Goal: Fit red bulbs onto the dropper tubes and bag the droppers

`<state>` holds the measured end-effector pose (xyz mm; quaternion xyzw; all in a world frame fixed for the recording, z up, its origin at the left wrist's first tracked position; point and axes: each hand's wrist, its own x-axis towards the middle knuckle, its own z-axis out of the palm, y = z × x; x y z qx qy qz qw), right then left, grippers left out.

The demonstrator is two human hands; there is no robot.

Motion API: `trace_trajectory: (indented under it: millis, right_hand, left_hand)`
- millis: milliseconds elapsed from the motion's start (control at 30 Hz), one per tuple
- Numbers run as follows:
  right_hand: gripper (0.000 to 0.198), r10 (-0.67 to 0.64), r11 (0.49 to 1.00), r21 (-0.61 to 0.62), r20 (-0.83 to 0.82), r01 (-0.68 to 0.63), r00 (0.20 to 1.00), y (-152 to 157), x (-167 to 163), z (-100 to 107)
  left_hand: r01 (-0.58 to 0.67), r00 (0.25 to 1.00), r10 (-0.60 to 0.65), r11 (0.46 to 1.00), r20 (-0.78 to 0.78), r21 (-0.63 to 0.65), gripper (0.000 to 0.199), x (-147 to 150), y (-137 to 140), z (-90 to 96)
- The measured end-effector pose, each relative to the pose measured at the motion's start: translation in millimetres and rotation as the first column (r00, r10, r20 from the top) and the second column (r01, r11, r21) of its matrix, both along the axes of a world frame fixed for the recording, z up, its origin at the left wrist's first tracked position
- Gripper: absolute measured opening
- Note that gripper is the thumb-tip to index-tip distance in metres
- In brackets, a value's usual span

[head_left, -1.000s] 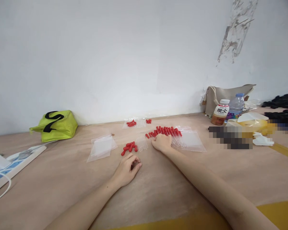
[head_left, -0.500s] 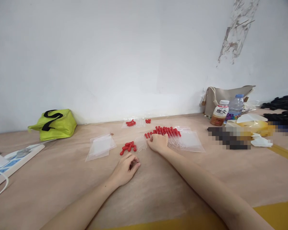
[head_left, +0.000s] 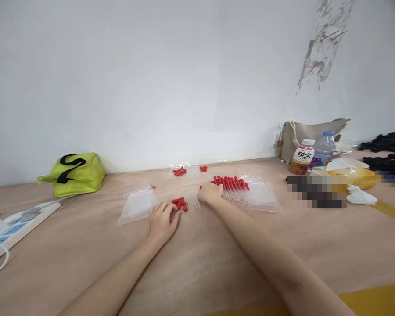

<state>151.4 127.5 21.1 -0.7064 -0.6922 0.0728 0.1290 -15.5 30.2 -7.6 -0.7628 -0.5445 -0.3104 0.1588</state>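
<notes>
My left hand (head_left: 162, 221) rests palm down with its fingers loosely bent and apart, at the near left of a small pile of red rubber bulbs (head_left: 183, 203). Beside that pile lie several thin clear tubes (head_left: 193, 199). My right hand (head_left: 210, 193) has its fingers drawn together at the right side of these tubes. A red bulb peeks out by its fingertips, but its grip is hidden behind the hand. Right of it lies a slanted row of droppers (head_left: 232, 183), clear tubes with red bulbs on their far ends.
Clear plastic bags (head_left: 138, 204) lie on the left; another bag (head_left: 266, 197) lies under the droppers' right end. A bag with red bulbs (head_left: 178, 171) sits by the wall. Right are bottles (head_left: 302, 158) and a tissue pack (head_left: 350, 175); left, a green pouch (head_left: 77, 175) and power strip (head_left: 23, 230).
My left hand has moved left and forward to the pile of red bulbs. My right hand has shifted slightly left along the row, and the view has tilted a little.
</notes>
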Motion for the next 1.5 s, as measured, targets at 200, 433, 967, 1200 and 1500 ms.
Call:
trace_trajectory:
  millis: [200, 433, 967, 1200, 1500]
  right_hand:
    - [0.022, 0.041, 0.999, -0.019, 0.046, -0.040, 0.998, 4, -8, -1]
    - [0.020, 0.109, 0.991, 0.068, 0.063, -0.113, 0.992, -19, 0, 1]
    - [0.033, 0.603, 0.664, 0.570, -0.026, -0.483, 0.798, -90, 98, -51]
    - [0.021, 0.670, 0.635, 0.547, -0.036, -0.546, 0.742, -104, 89, -44]
    - [0.013, 0.714, 0.633, 0.538, -0.127, -0.557, 0.688, -118, 81, -40]
  left_hand:
    - [-0.124, 0.980, 0.137, 0.988, -0.147, 0.095, 0.016, -6, 11, -1.9]
    - [-0.117, 0.982, 0.128, 0.989, -0.136, 0.090, 0.018, -2, 13, -3.8]
    - [0.367, 0.929, -0.363, 0.889, 0.067, -0.273, 0.008, 11, -33, 7.3]
    - [0.475, 0.879, -0.441, 0.844, 0.184, -0.247, 0.013, 20, -21, 1.6]
    - [0.525, 0.806, -0.320, 0.774, 0.498, -0.353, 0.017, 39, -33, -1.9]
